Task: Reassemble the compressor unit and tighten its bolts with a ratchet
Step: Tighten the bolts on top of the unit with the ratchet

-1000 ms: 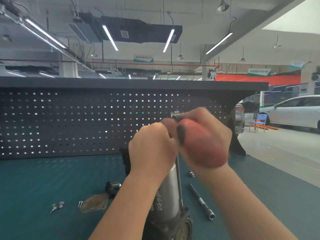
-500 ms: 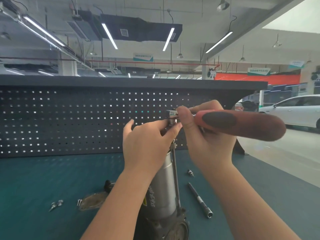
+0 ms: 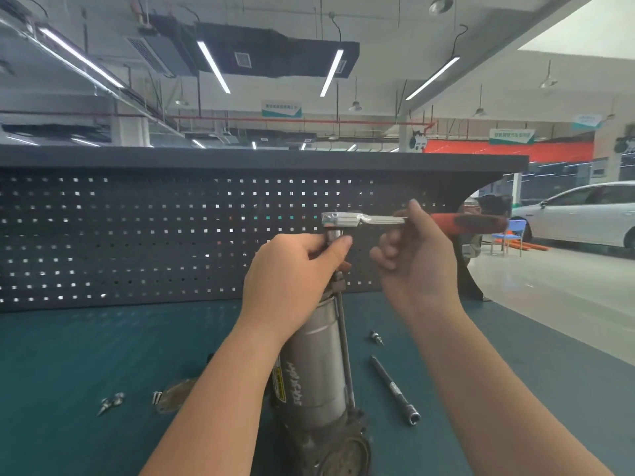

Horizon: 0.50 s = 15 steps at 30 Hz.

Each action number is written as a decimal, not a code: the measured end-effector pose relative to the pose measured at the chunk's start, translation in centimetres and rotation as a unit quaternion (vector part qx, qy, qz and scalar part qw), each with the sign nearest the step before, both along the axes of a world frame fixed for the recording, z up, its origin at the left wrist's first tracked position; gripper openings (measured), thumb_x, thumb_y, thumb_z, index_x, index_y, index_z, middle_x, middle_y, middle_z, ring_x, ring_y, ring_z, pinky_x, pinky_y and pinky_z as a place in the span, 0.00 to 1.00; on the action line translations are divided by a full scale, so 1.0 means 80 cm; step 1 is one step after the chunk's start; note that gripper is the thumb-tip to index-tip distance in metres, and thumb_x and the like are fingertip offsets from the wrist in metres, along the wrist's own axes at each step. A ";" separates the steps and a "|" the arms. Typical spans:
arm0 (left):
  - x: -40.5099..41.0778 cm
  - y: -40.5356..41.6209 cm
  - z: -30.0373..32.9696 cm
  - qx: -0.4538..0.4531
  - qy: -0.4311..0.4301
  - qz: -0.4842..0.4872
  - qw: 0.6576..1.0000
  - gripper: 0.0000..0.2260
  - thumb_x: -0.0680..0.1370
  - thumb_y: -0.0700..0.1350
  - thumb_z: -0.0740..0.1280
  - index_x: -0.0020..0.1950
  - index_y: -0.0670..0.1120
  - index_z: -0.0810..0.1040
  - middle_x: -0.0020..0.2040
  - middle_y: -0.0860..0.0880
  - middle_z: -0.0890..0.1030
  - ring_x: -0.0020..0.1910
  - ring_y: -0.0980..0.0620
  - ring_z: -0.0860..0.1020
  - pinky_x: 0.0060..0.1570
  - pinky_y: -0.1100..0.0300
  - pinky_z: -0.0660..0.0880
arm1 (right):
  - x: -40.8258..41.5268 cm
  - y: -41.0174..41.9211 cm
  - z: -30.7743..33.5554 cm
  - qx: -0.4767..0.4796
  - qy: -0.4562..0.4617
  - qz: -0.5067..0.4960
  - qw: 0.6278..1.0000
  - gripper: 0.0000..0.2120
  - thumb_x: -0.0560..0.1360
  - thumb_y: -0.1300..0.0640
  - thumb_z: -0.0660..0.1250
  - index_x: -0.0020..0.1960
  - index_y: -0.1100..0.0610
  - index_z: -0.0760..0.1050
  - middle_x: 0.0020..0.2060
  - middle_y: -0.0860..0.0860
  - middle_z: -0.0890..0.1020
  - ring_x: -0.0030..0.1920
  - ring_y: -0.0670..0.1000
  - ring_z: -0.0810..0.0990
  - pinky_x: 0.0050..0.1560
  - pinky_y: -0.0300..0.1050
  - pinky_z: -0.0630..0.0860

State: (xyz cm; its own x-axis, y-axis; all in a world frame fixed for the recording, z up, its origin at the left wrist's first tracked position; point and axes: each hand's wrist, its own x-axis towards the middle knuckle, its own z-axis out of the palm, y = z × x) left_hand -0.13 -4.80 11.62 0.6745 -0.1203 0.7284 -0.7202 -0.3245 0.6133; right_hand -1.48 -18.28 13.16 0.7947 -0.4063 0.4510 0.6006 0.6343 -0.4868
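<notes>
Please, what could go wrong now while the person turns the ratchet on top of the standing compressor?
1. The compressor stands upright on the bench, steadied only by the left hand; side force from the ratchet might tip it.
2. The right hand holds the handle loosely, so it may slip.
3. Loose bolts could roll away.

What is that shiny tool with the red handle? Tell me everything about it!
It is a ratchet: a shiny metal head and flat shank, with a red handle bearing a dark patch. It lies level, high above the green bench, handle pointing right. Its head sits on a socket atop the upright compressor. The left hand pinches the socket just below the head; the right hand holds the handle loosely.
</notes>
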 end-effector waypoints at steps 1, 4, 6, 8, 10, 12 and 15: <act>-0.001 0.000 -0.001 -0.007 0.005 -0.003 1.000 0.11 0.77 0.56 0.68 0.40 0.55 0.85 0.34 0.58 0.84 0.35 0.58 0.84 0.47 0.48 0.81 | -0.004 0.003 -0.001 -0.037 -0.036 -0.055 0.997 0.12 0.80 0.57 0.64 0.38 0.55 0.71 0.23 0.47 0.70 0.23 0.45 0.67 0.24 0.36 0.62; 0.004 0.000 -0.001 -0.053 0.011 -0.016 0.998 0.11 0.75 0.54 0.70 0.34 0.53 0.83 0.27 0.57 0.81 0.26 0.60 0.79 0.36 0.61 0.79 | -0.027 0.016 -0.002 -0.322 -0.209 -0.359 0.851 0.09 0.77 0.57 0.68 0.39 0.52 0.73 0.27 0.41 0.72 0.29 0.40 0.73 0.34 0.26 0.67; 0.008 -0.005 0.001 -0.035 0.000 0.016 0.999 0.20 0.78 0.56 0.65 0.31 0.46 0.78 0.23 0.52 0.74 0.22 0.58 0.70 0.26 0.66 0.66 | -0.031 0.021 -0.006 -0.494 -0.252 -0.465 0.690 0.04 0.75 0.59 0.68 0.41 0.57 0.78 0.34 0.39 0.71 0.38 0.42 0.76 0.42 0.22 0.66; 0.005 -0.008 0.002 -0.016 0.017 0.026 0.999 0.26 0.80 0.63 0.56 0.31 0.45 0.71 0.29 0.45 0.75 0.26 0.55 0.70 0.27 0.66 0.65 | -0.031 0.024 -0.009 -0.500 -0.266 -0.484 0.667 0.03 0.74 0.61 0.69 0.41 0.57 0.78 0.36 0.39 0.71 0.41 0.42 0.76 0.44 0.21 0.66; 0.003 -0.005 0.001 -0.029 0.012 0.011 0.999 0.21 0.80 0.56 0.63 0.29 0.50 0.78 0.28 0.49 0.79 0.23 0.60 0.73 0.25 0.73 0.66 | -0.028 0.026 -0.011 -0.400 -0.259 -0.465 0.746 0.07 0.76 0.59 0.69 0.40 0.51 0.75 0.33 0.36 0.73 0.36 0.39 0.76 0.40 0.24 0.68; 0.000 0.001 0.004 -0.053 0.032 -0.039 0.997 0.13 0.78 0.52 0.68 0.34 0.54 0.84 0.30 0.52 0.83 0.29 0.58 0.81 0.37 0.62 0.80 | -0.021 0.020 -0.008 -0.205 -0.168 -0.346 0.900 0.10 0.78 0.57 0.66 0.38 0.51 0.72 0.26 0.42 0.73 0.27 0.42 0.72 0.33 0.34 0.68; 0.001 0.001 0.001 -0.014 -0.006 -0.020 1.000 0.10 0.77 0.58 0.68 0.40 0.57 0.84 0.34 0.55 0.85 0.37 0.56 0.84 0.47 0.47 0.81 | -0.006 0.009 -0.002 0.013 0.015 -0.072 0.997 0.12 0.80 0.58 0.64 0.38 0.55 0.70 0.22 0.46 0.70 0.22 0.45 0.66 0.25 0.37 0.61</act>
